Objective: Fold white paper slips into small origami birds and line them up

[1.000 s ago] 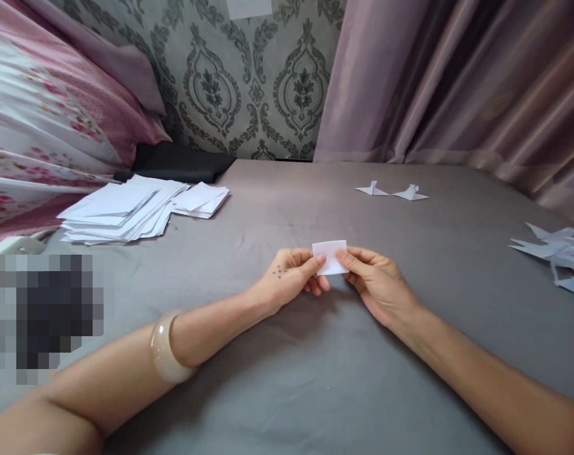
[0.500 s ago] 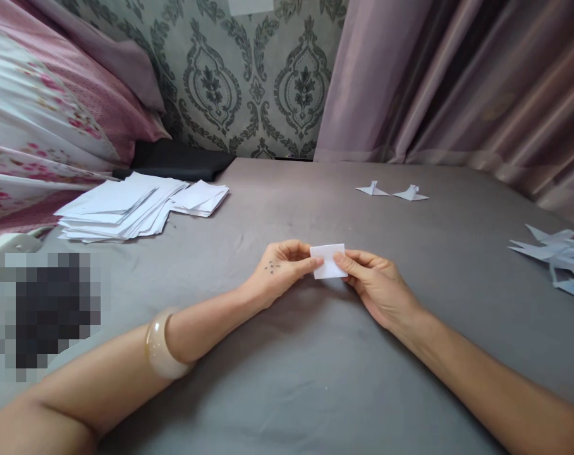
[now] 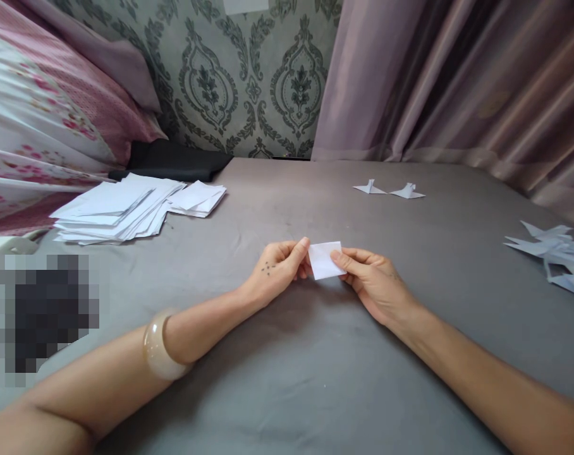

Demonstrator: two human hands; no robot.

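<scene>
"What is the head view showing of the right hand (image 3: 375, 277)?"

"It is pinching a small white paper (image 3: 321, 259) by its right side: the thumb is pressing on the front, and the fingers are curling behind, with hardly any gap."

"And the left hand (image 3: 278, 266)?"

"Its thumb and bent fingers are sitting close together by the paper's upper left corner. I'm not able to tell whether they are gripping that corner or only touching it."

"So where is the paper resting?"

"It is hanging between the two hands, over a grey cloth (image 3: 325, 411), and tilting slightly."

"What is lying around it?"

"A big paper stack (image 3: 109, 205) is lying well off to the left, with a smaller stack (image 3: 199, 196) just beside it. Two folded shapes (image 3: 408, 191) are sitting towards the back, and a pile of folded pieces (image 3: 547, 248) is lying on the right. A pale bangle (image 3: 158, 347) is circling the left forearm."
</scene>
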